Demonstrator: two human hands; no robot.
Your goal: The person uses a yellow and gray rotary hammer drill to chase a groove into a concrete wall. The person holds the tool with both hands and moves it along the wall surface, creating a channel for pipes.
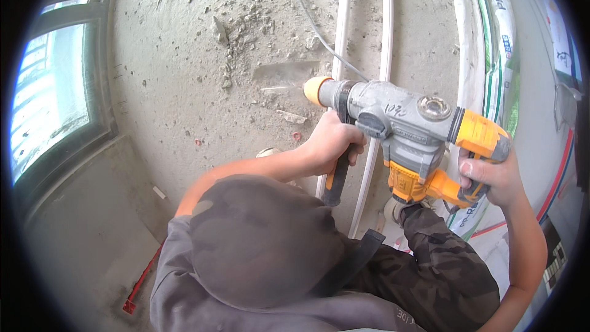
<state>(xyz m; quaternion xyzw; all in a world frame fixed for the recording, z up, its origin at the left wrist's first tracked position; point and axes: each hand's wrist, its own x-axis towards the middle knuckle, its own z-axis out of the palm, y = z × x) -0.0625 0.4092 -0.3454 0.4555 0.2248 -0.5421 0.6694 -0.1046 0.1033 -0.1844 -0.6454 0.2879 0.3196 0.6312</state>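
Observation:
A grey and yellow rotary hammer (384,107) lies across the middle of the head view, its yellow nose toward the left. My left hand (334,143) is closed around the top of its black side handle (335,185), just behind the nose. Around the yellow and grey rear grip (482,135) my right hand (496,175) is closed, at the tool's right end. From the nose a thin, pale, blurred streak, likely the bit (284,88), runs left over rough grey concrete (166,86). Close to that streak is a shallow recess (283,72). Whether the tip touches the concrete I cannot tell.
Two long white pipes (387,24) run beneath the tool. A grey cable (301,9) crosses them. Broken rubble (227,43) lies at the far side. Plastic-wrapped pipes (501,43) line the right. A dark-framed window (61,86) stands at the left, a red strip (141,280) below it.

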